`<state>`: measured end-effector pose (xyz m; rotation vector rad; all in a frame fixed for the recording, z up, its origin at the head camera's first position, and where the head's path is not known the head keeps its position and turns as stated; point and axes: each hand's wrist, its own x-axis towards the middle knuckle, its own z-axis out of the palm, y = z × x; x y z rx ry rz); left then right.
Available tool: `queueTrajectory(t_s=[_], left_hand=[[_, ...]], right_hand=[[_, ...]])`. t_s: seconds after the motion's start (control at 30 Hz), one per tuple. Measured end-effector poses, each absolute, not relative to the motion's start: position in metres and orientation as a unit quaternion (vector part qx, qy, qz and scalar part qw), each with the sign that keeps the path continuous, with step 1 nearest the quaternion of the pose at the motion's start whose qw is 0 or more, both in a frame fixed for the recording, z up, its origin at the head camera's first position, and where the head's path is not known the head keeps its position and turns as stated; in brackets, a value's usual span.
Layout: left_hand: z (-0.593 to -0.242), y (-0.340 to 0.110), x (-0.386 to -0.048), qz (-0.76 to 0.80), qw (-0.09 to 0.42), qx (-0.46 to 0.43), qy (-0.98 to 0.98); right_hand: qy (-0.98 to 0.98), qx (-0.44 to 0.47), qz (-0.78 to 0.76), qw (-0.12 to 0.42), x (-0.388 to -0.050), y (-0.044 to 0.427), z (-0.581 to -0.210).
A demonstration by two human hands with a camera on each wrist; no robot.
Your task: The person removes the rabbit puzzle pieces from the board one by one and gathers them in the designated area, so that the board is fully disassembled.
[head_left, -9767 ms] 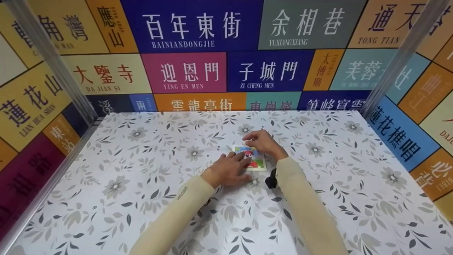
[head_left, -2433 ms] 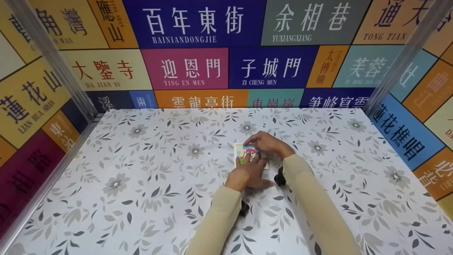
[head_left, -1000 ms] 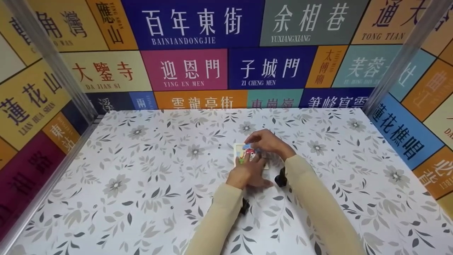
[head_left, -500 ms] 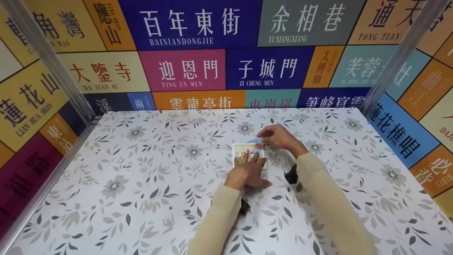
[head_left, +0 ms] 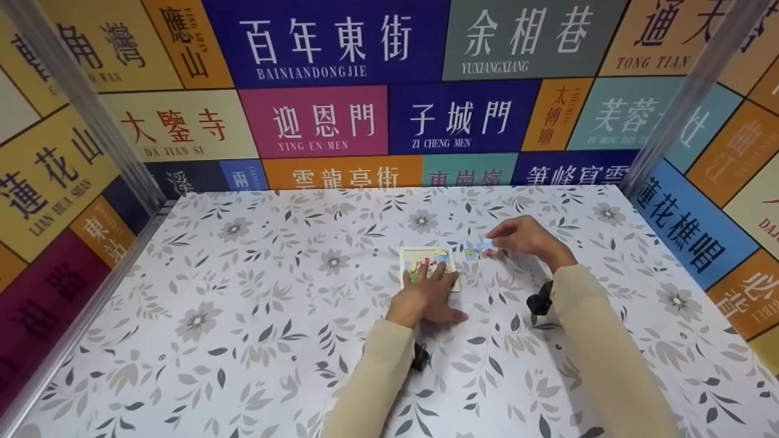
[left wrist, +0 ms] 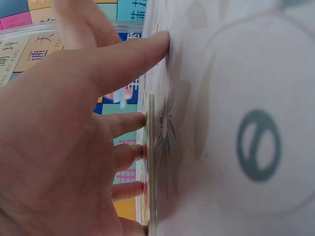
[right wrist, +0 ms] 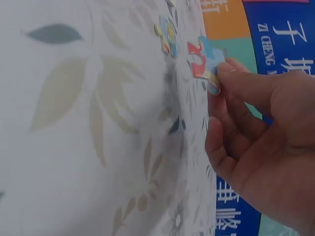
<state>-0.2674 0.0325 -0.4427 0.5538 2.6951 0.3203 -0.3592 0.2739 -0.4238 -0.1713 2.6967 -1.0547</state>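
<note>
A small square jigsaw puzzle board point(head_left: 412, 253) with a pale rim lies on the table, its bare backing showing along the upper part. My left hand point(head_left: 424, 297) rests on the board with spread fingers, hiding much of the picture; in the left wrist view the fingertips touch the board's face. To the right, my right hand point(head_left: 528, 237) pinches a blue and red jigsaw piece point(right wrist: 210, 59) between thumb and fingers, just above the tabletop. Another jigsaw piece point(right wrist: 167, 37), yellow and blue, lies on the table between the board and that hand.
A white cloth with grey flowers and leaves covers the table point(head_left: 243, 340). Behind it and at both sides stand panels point(head_left: 316, 121) with coloured sign blocks. Clear corner posts point(head_left: 675, 103) rise at the back. Dark wrist-camera mounts point(head_left: 540, 302) hang under the sleeves.
The picture was fuller 9.8 seconds ago; its upper part is now bare. My right hand has lifted a piece off the board and moved right. The left hand has stayed on the board lately.
</note>
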Motion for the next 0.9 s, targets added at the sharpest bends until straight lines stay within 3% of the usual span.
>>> queueTrajectory(t_s=[0.13, 0.37, 0.9], left_hand=[[-0.443, 0.032, -0.267, 0.122, 0.185, 0.203, 0.954], [-0.441, 0.029, -0.267, 0.125, 0.189, 0.207, 0.952], [-0.439, 0.021, -0.269, 0.171, 0.195, 0.216, 0.941]], right_hand=[[0.927, -0.031, -0.353, 0.125, -0.356, 0.281, -0.429], [0.938, -0.045, -0.331, 0.087, -0.357, 0.274, -0.440], [0.936, -0.053, -0.336, 0.092, -0.355, 0.269, -0.438]])
